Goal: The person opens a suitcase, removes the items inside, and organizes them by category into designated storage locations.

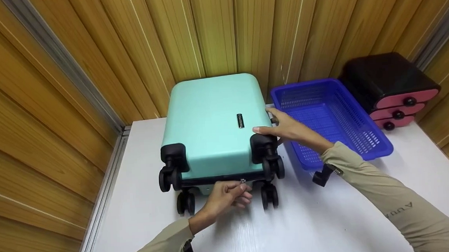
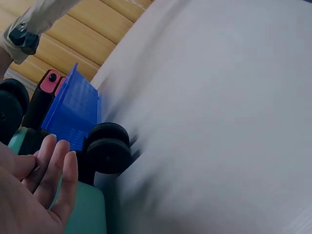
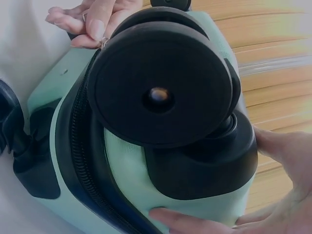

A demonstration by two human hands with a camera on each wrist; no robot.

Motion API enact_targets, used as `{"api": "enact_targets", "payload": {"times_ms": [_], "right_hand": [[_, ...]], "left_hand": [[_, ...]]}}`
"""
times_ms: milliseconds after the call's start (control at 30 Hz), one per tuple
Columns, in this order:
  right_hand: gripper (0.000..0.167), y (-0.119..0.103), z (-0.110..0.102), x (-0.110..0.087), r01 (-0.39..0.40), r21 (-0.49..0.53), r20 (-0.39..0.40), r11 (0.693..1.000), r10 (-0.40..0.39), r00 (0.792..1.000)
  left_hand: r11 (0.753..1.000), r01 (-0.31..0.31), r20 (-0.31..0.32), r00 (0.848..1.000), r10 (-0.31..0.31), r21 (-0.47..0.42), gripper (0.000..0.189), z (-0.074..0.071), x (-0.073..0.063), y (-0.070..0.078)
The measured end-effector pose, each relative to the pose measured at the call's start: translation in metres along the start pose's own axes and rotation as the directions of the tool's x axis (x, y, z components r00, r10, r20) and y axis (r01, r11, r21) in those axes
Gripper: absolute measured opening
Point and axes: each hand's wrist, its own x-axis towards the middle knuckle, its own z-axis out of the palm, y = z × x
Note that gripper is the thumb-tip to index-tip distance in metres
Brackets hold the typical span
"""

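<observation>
A mint-green suitcase [image 1: 212,119] lies flat on the white table, its black wheels [image 1: 169,177] facing me. Along its front runs a black zipper [image 3: 80,151]. My left hand [image 1: 224,197] pinches the small metal zipper pull [image 1: 243,181] between thumb and index finger, near the right front wheels; the other fingers are loosely bent. My right hand [image 1: 286,128] holds the suitcase at its right front corner, thumb on the top shell and fingers down the side. In the right wrist view a large black wheel [image 3: 161,83] covers part of the corner between both hands.
A blue perforated basket [image 1: 323,113] stands just right of the suitcase, under my right forearm. Behind it at the right is a black box with pink drawers [image 1: 395,82] and round black knobs. Wood-look panels [image 1: 219,34] enclose the table [image 1: 136,207] at the back and sides.
</observation>
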Motion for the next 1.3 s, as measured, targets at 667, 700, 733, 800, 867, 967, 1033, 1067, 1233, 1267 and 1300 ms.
{"api": "enact_targets", "payload": {"times_ms": [667,700,733,800,867,967,1033,1067,1233,1267,1300], "right_hand": [[0.103,0.009,-0.003,-0.003,-0.037,0.099,0.012,0.994,0.036,0.999],[0.103,0.009,-0.002,-0.002,-0.036,0.103,0.014,0.994,0.035,0.999],[0.103,0.009,-0.002,-0.001,-0.033,0.105,0.016,0.994,0.031,0.999],[0.104,0.008,-0.001,0.000,-0.030,0.115,0.022,0.993,0.027,0.999],[0.104,0.008,-0.001,0.001,-0.026,0.109,0.018,0.994,0.025,1.000],[0.104,0.007,-0.001,0.000,-0.028,0.087,0.007,0.996,0.027,1.000],[0.104,0.008,0.000,0.000,-0.028,0.080,0.006,0.996,0.028,1.000],[0.104,0.008,0.000,0.000,-0.026,0.076,0.007,0.997,0.025,1.000],[0.103,0.008,0.002,0.001,-0.021,0.087,0.011,0.996,0.020,1.000],[0.103,0.008,0.002,0.001,-0.021,0.089,0.011,0.996,0.021,1.000],[0.103,0.008,0.002,0.000,-0.020,0.086,0.010,0.996,0.020,1.000]], "left_hand": [[0.978,-0.040,-0.010,0.999,0.043,0.206,0.032,-0.068,-0.035,-0.001],[0.975,-0.034,-0.019,0.999,0.039,0.219,0.032,-0.072,-0.037,-0.002],[0.973,-0.028,-0.029,0.999,0.036,0.230,0.031,-0.076,-0.039,-0.002],[0.966,-0.018,-0.048,0.998,0.031,0.260,0.030,-0.083,-0.043,-0.001],[0.958,-0.021,-0.066,0.997,0.041,0.284,0.029,-0.088,-0.046,-0.002],[0.953,-0.022,-0.090,0.995,0.051,0.302,0.031,-0.089,-0.048,-0.004],[0.951,-0.016,-0.117,0.992,0.055,0.308,0.032,-0.089,-0.049,-0.006],[0.951,-0.012,-0.132,0.990,0.055,0.309,0.032,-0.088,-0.049,-0.006],[0.948,-0.046,-0.164,0.981,0.102,0.316,0.029,-0.088,-0.051,-0.008],[0.946,-0.059,-0.163,0.980,0.116,0.319,0.028,-0.089,-0.051,-0.008],[0.944,-0.069,-0.163,0.978,0.128,0.324,0.028,-0.090,-0.052,-0.008]]}}
